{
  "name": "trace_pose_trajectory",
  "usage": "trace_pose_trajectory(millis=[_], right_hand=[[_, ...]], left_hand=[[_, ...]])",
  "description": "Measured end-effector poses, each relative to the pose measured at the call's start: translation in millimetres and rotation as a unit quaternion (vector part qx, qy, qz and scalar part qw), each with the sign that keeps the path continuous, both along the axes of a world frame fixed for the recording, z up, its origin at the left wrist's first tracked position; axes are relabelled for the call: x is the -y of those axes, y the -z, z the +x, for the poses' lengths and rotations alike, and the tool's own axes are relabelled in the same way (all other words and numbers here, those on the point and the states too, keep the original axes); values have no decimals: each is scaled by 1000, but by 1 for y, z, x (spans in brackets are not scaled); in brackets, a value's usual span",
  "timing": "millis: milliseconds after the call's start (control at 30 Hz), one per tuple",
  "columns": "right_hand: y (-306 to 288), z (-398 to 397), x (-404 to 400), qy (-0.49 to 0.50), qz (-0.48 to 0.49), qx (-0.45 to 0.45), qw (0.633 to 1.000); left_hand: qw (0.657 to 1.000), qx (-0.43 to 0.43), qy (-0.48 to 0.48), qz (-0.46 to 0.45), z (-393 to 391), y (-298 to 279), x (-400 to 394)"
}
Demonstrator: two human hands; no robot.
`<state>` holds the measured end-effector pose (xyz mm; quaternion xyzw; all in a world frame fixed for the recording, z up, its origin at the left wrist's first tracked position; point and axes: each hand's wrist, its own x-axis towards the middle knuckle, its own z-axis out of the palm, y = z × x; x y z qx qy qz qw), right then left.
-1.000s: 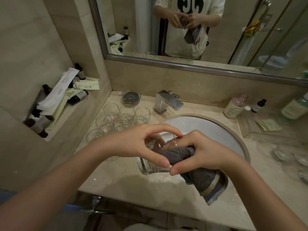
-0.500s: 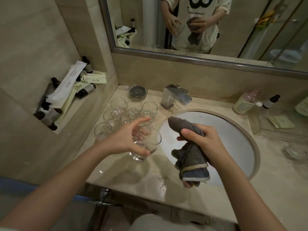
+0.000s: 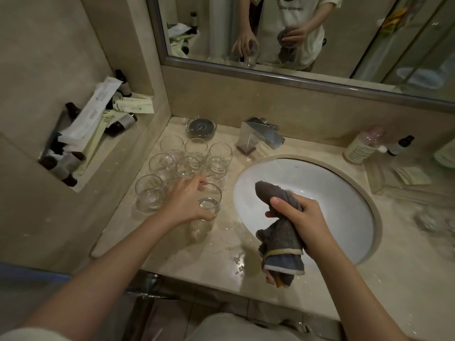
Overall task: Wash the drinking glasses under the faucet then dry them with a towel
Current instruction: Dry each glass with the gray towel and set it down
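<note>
My left hand (image 3: 183, 201) grips a clear drinking glass (image 3: 209, 200), which stands upright on the beige counter (image 3: 187, 247) at the near edge of a cluster of several clear glasses (image 3: 189, 161). My right hand (image 3: 299, 219) holds a bunched grey towel (image 3: 278, 232) over the near left part of the white sink basin (image 3: 320, 193). The chrome faucet (image 3: 261, 136) stands behind the basin; no water runs from it.
A wall niche (image 3: 98, 134) at the left holds small dark bottles and paper packets. A round dish (image 3: 201, 126) sits behind the glasses. Bottles (image 3: 364, 146) and a clear tray (image 3: 403, 178) stand right of the basin. A mirror (image 3: 295, 28) hangs above.
The towel came out of the glass and the hands parted. My left hand carried the glass left and down onto the counter by the other glasses; my right hand stayed over the basin.
</note>
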<state>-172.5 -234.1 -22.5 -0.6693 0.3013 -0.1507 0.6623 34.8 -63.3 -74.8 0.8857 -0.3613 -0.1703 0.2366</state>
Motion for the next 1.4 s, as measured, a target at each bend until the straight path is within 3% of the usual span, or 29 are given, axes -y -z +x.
trace_pose_trajectory(millis=[600,1067,1267,1400], right_hand=[[10,1,1,31,11,-25,999],[13,-6,6,40,21,-14,999],[17,-10,10,58,16,-14,998],[21,-20,19,87,9,-9,996]], left_hand=[[991,82,-11,108,10,28,21],[995,61,-34,78,8,38,20],[987,121,-21,103,1,33,18],[992,114,5,44,-10,12,24]])
